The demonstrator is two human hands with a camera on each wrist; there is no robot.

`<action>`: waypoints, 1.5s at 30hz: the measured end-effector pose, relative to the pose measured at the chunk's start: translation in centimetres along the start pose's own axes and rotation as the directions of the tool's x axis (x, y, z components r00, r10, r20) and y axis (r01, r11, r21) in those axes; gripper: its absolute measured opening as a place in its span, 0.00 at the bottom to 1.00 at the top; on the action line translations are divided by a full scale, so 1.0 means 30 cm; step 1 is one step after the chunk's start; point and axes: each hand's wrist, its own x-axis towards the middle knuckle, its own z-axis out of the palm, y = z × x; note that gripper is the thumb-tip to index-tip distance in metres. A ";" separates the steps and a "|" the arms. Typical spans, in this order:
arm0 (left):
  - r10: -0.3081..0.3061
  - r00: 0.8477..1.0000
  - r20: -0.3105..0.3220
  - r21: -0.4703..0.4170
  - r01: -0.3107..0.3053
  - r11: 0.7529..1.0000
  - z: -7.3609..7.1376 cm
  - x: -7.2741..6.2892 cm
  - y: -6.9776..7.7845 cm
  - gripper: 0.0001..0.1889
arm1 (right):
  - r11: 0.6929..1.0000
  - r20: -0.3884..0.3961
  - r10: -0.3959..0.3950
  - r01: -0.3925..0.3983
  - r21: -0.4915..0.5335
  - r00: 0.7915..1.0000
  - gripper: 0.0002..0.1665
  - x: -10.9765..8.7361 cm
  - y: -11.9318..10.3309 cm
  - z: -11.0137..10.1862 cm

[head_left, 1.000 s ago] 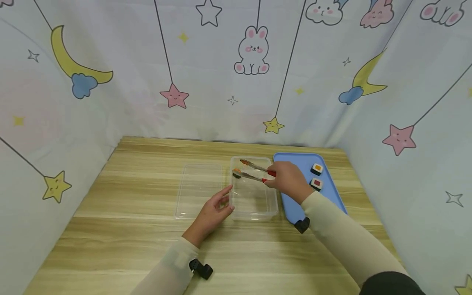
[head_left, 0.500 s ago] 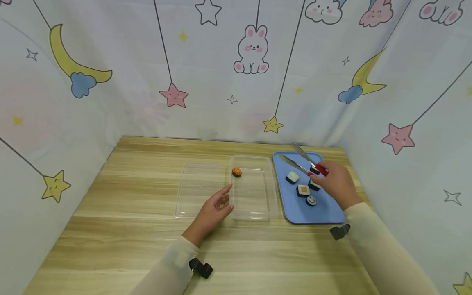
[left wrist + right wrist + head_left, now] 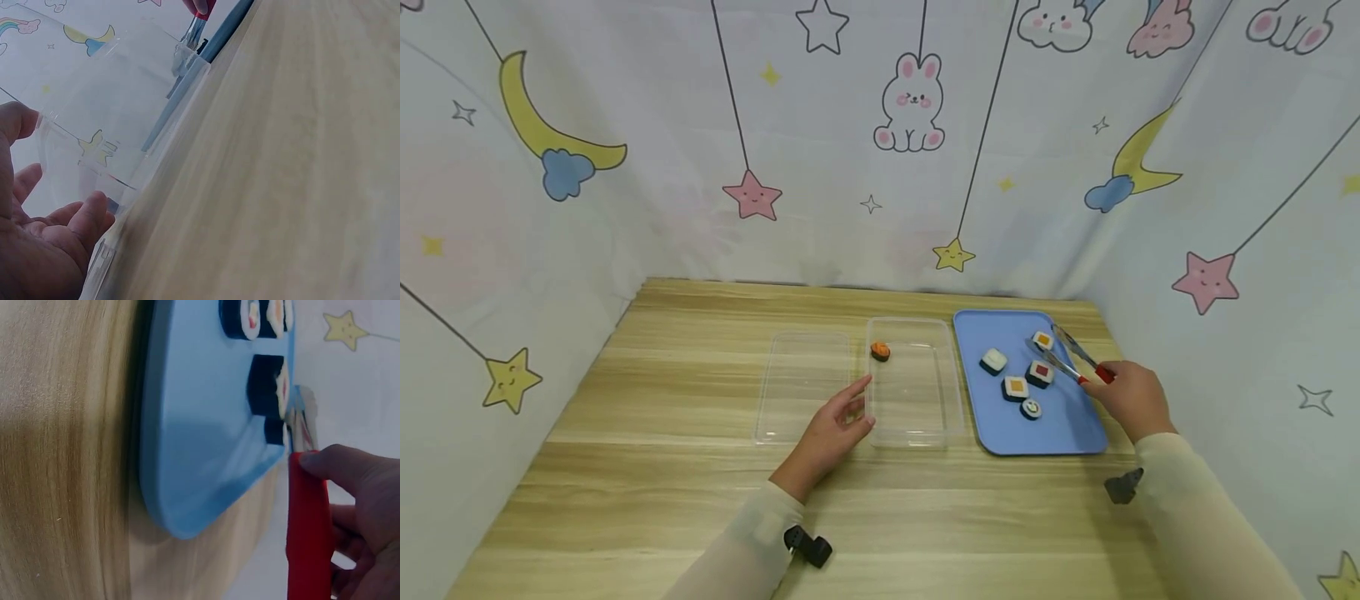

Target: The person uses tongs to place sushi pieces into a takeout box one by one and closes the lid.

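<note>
My right hand grips metal tongs by their red handles, thumb on top. The spread tongs reach over the blue tray, their tips either side of an orange-centred sushi roll at the back; contact cannot be made out. Also on the tray lie a red-centred roll, a white-topped piece, another orange-centred roll and a small round roll. My left hand touches the left side of a clear plastic container with loosely bent fingers. Inside it sits orange-topped sushi, back left.
A clear lid lies flat on the wooden table, left of the container. The tray stands close to the container's right side. A patterned white curtain hangs behind and on both sides of the table.
My right hand has carried the tongs rightwards from the container to the tray's back right. The orange-topped sushi stays in the container, released by the tongs. My left hand has not moved.
</note>
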 end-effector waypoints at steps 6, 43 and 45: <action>-0.004 1.000 0.007 0.004 0.004 1.000 0.001 -0.003 -0.002 0.36 | 1.000 0.002 0.009 -0.009 -0.007 1.000 0.29 0.005 0.019 0.016; -0.002 1.000 0.003 0.021 0.002 1.000 0.001 -0.003 0.004 0.35 | 0.978 0.086 -0.123 0.106 0.178 0.989 0.34 0.015 -0.368 -0.033; 0.004 1.000 0.004 0.017 -0.004 1.000 0.001 -0.002 0.004 0.35 | 0.975 0.096 -0.182 0.168 0.143 0.978 0.33 0.013 -0.416 -0.023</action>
